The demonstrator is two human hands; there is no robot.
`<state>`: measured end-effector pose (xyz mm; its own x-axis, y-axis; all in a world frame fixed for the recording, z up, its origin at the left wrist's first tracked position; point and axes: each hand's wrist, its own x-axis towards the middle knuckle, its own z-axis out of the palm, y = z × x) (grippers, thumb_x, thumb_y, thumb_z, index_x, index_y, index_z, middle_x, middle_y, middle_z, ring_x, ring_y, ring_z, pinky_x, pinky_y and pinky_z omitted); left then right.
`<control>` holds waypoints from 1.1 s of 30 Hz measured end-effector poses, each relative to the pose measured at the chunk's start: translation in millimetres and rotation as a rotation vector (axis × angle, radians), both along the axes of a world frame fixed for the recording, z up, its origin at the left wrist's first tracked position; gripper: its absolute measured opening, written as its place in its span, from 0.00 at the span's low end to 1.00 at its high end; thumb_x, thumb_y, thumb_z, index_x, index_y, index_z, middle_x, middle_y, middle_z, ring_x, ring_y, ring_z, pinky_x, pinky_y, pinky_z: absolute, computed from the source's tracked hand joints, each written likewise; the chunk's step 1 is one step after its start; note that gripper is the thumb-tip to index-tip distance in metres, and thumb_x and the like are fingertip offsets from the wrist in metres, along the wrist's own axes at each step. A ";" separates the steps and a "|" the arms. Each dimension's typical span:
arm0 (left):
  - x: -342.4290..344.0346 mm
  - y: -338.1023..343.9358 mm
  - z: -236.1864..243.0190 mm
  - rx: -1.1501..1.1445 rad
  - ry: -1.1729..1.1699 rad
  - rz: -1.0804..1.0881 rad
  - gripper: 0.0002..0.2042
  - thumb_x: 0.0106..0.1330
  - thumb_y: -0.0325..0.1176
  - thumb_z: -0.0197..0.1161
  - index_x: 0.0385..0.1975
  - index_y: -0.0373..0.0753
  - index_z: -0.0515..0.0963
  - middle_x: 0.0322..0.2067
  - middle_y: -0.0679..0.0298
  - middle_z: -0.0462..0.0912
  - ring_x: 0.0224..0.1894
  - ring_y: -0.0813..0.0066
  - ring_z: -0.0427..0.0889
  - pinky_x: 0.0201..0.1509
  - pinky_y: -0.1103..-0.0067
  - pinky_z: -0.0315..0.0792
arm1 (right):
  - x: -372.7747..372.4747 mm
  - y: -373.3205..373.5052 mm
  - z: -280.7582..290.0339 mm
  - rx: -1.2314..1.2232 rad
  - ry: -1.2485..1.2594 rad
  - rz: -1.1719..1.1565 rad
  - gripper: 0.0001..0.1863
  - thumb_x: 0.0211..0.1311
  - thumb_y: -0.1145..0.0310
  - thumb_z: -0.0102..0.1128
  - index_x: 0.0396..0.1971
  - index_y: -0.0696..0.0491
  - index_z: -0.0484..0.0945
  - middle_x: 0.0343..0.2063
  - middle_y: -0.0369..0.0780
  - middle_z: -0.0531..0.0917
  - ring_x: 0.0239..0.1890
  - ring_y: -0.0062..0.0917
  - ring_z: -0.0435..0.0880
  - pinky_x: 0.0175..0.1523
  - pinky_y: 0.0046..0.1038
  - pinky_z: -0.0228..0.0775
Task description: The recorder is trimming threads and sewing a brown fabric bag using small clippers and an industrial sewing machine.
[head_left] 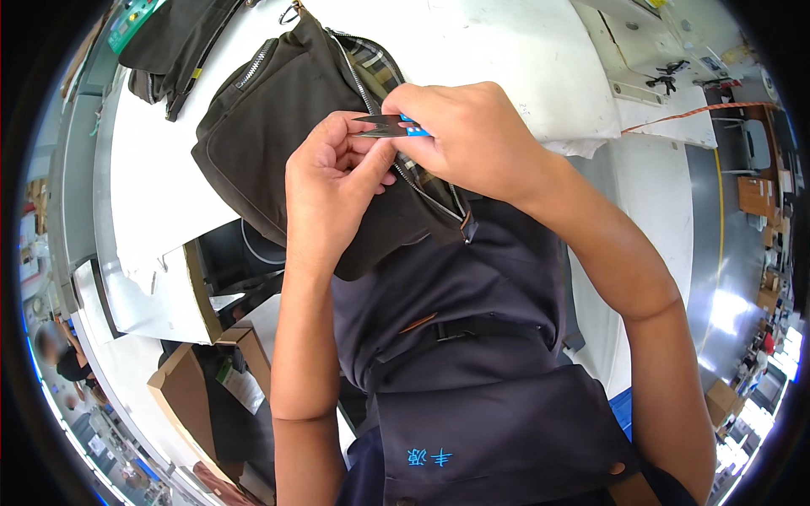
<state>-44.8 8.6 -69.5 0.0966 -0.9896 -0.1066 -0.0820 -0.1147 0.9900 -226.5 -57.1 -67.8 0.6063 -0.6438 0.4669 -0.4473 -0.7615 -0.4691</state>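
My right hand (460, 139) is closed round a small pair of thread snips (413, 125) with blue handles and dark pointed blades. The blades point left, toward my left hand (333, 173), whose thumb and fingertips are pinched together just by them. What sits in that pinch, if anything, is too small to make out. Beneath both hands lies a dark olive-brown fabric bag (278, 126), its long zipper (350, 72) undone. A plaid lining (375, 63) shows inside the opening. The bag's near end hangs over the table edge, against my dark apron (456, 295).
Another dark bag (181, 51) lies at the far left of the white table (498, 51). A green object (131, 24) is beside it. White machine parts (650, 51) stand at the far right, with an orange cord (700, 110). An open cardboard box (181, 388) stands below left.
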 end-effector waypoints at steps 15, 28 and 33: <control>1.7 0.8 -0.1 0.022 -0.017 -0.025 0.06 0.72 0.26 0.69 0.44 0.34 0.81 0.30 0.69 0.86 0.28 0.87 0.82 0.32 0.88 0.74 | 3.1 6.3 6.2 0.582 -0.155 -0.089 0.10 0.68 0.65 0.67 0.37 0.57 0.84 0.22 0.30 0.78 0.25 0.11 0.68 0.30 0.21 0.63; 9.8 -2.2 1.2 0.022 0.026 -0.091 0.08 0.72 0.27 0.69 0.46 0.33 0.80 0.30 0.69 0.85 0.29 0.85 0.82 0.34 0.85 0.77 | 7.5 -2.9 -4.7 0.548 -0.244 -0.139 0.18 0.68 0.55 0.69 0.36 0.57 0.80 0.22 0.42 0.82 0.25 0.24 0.80 0.33 0.30 0.72; 10.2 -7.5 5.2 0.090 0.061 -0.102 0.08 0.70 0.28 0.70 0.45 0.34 0.81 0.27 0.68 0.84 0.26 0.84 0.82 0.32 0.84 0.77 | -12.5 -30.1 -10.4 0.463 -0.335 -0.344 0.19 0.71 0.56 0.66 0.50 0.55 0.80 0.28 0.47 0.87 0.31 0.42 0.87 0.40 0.38 0.78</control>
<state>-34.6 1.1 -64.3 -0.0129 -0.9802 -0.1977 -0.0379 -0.1971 0.9796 -239.0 -87.2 -78.2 0.2008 -0.9540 0.2227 -0.4019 -0.2875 -0.8694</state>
